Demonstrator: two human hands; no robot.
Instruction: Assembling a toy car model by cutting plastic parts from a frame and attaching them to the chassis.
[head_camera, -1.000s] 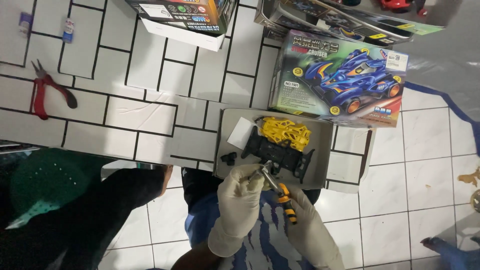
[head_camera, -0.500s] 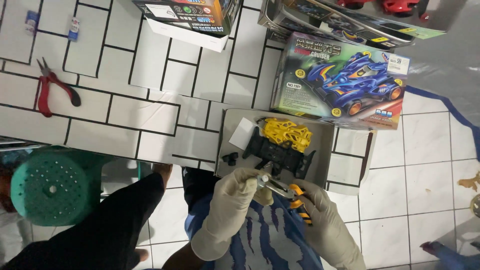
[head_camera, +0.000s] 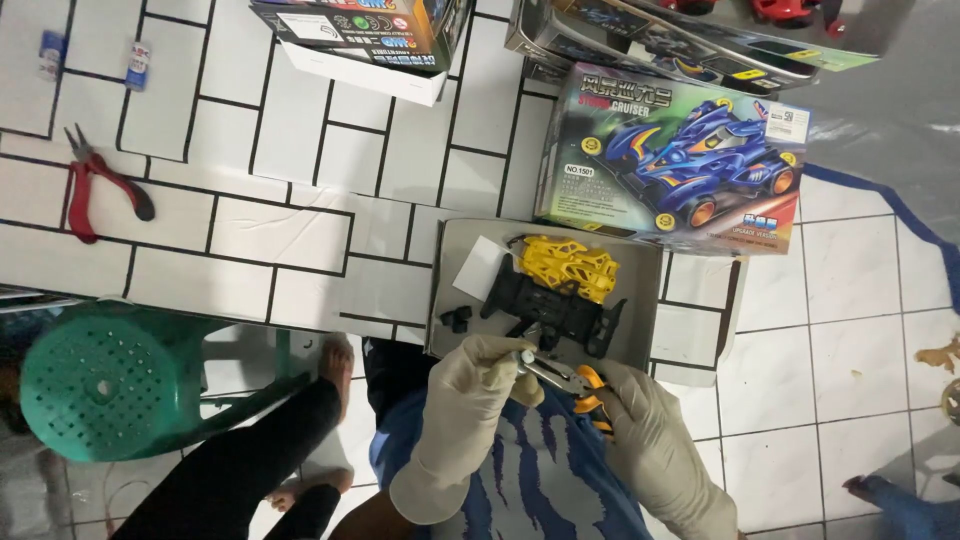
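two gloved hands: left hand (head_camera: 470, 385) pinches a small part (head_camera: 524, 356) at the tip of the pliers (head_camera: 562, 378); right hand (head_camera: 640, 420) clenched on the orange grips. one tray (head_camera: 448, 262) just beyond holds one black chassis (head_camera: 555, 305), one yellow piece (head_camera: 568, 265). red pliers (head_camera: 95, 185) far left; green stool (head_camera: 100, 385) near.

Colourful toy-car box (head_camera: 680, 160) behind open grey tray-box (head_camera: 445, 290).

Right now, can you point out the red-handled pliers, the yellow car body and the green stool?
red-handled pliers (head_camera: 95, 185): head view, on the red handles.
yellow car body (head_camera: 568, 266): head view, middle of the shell in the tray.
green stool (head_camera: 100, 380): head view, on the perforated seat.
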